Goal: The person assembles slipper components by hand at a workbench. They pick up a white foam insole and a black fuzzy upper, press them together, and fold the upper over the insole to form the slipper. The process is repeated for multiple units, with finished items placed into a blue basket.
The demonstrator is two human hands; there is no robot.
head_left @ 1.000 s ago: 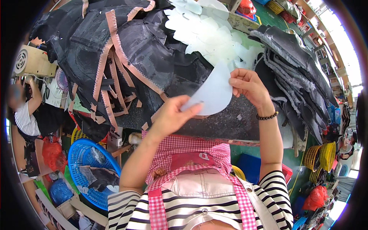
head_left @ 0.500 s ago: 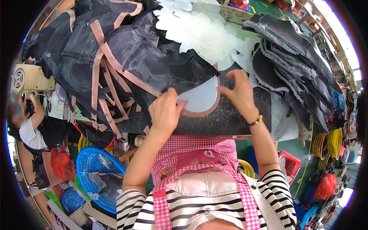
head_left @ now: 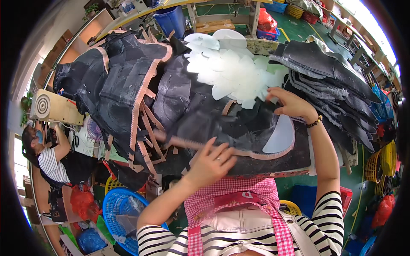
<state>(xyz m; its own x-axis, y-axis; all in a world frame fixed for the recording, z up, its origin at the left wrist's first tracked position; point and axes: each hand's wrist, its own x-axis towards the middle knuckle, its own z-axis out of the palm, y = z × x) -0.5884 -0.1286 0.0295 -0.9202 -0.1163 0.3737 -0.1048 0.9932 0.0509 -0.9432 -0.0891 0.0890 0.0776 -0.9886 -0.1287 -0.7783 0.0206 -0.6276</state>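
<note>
A large limp black piece [head_left: 239, 132], edged with a pinkish zigzag-cut strip [head_left: 267, 156], lies across the dark work board [head_left: 301, 147]. At its right rounded end sits a white half-round sheet [head_left: 280, 135], framed by the strip. My left hand [head_left: 212, 164] is over the near edge of the black piece, fingers spread and slightly blurred, a ring on one. Whether it touches the strip I cannot tell. My right hand [head_left: 292, 103] hovers just beyond the white sheet, thumb and fingers apart with nothing between them, beside a pile of white rounded sheets [head_left: 230, 68].
Black pieces with pinkish edging [head_left: 119, 68] heap up at the left, loose strips hanging from them. Fuzzy-edged black pieces [head_left: 329, 77] are stacked on the right. A blue basket [head_left: 114, 215] stands below left. Another person [head_left: 53, 160] sits at a machine far left.
The black piece with the white sheet has shifted right and lies more spread out. My left hand has come off the white sheet's edge; my right hand has moved up and right.
</note>
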